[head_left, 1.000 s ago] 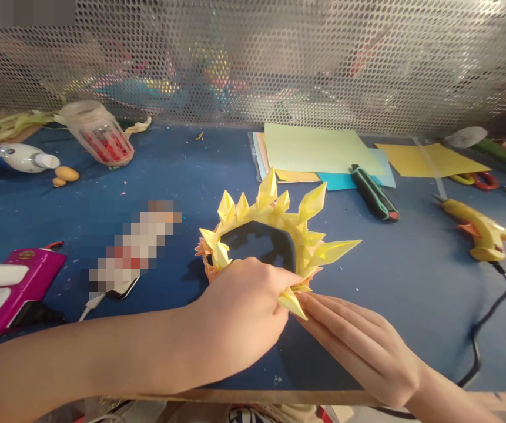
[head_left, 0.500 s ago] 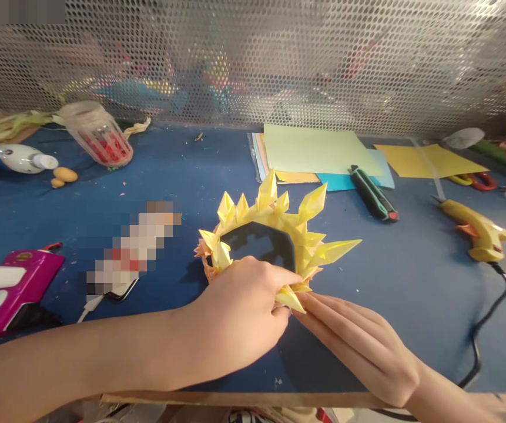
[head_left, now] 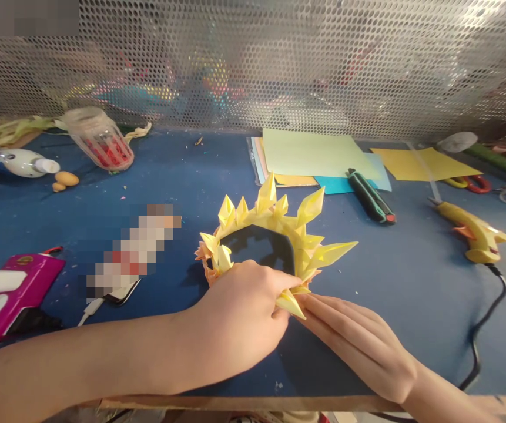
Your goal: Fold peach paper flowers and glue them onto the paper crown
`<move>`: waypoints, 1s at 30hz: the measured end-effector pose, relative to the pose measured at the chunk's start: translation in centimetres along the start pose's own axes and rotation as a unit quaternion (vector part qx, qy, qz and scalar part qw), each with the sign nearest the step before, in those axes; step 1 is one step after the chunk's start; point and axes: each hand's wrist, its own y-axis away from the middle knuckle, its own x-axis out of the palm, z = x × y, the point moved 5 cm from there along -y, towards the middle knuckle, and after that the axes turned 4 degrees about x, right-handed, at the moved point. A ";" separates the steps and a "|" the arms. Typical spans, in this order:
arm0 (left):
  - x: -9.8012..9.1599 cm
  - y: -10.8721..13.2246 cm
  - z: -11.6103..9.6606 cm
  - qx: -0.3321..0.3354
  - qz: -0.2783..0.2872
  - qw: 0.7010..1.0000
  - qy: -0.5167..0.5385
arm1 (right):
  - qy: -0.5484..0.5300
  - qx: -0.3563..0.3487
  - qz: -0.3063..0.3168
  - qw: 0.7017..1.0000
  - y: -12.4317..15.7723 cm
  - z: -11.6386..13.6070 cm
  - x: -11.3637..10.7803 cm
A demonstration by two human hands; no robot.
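Observation:
A ring-shaped yellow paper crown [head_left: 299,238] with folded pointed spikes lies on the blue table; orange folded pieces show at its outer left side. My left hand [head_left: 246,320] is closed on the crown's near side, its index finger laid along the rim. Just below that finger a pale yellow paper spike [head_left: 291,304] sticks out toward me. My right hand [head_left: 361,341] has its fingers pressed together, with the tips against the crown's near right edge beside that spike. The tips of both hands almost meet, and the exact pinch is partly hidden.
At the right lies a yellow glue gun [head_left: 471,230] with a black cord. Farther back are a green box cutter [head_left: 371,197], coloured paper sheets [head_left: 314,154] and scissors [head_left: 477,183]. A jar [head_left: 98,141], a white bottle [head_left: 19,163] and a magenta device [head_left: 36,276] stand left. A perforated metal panel [head_left: 244,70] closes the back.
The view has shifted very slightly. Both hands stay at the crown's near edge, and the grip looks almost the same.

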 end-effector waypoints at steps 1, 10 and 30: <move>0.0 0.0 0.0 0.000 -0.003 1.000 -0.002 | -0.001 0.001 -0.001 1.000 0.0 0.0 0.0; -0.1 -0.1 -0.2 -0.003 0.003 1.000 -0.015 | 0.007 0.006 -0.006 1.000 -0.2 -0.1 -0.1; 0.1 0.0 -0.2 0.007 -0.011 1.000 -0.008 | 0.017 -0.007 -0.011 1.000 -0.1 0.0 0.1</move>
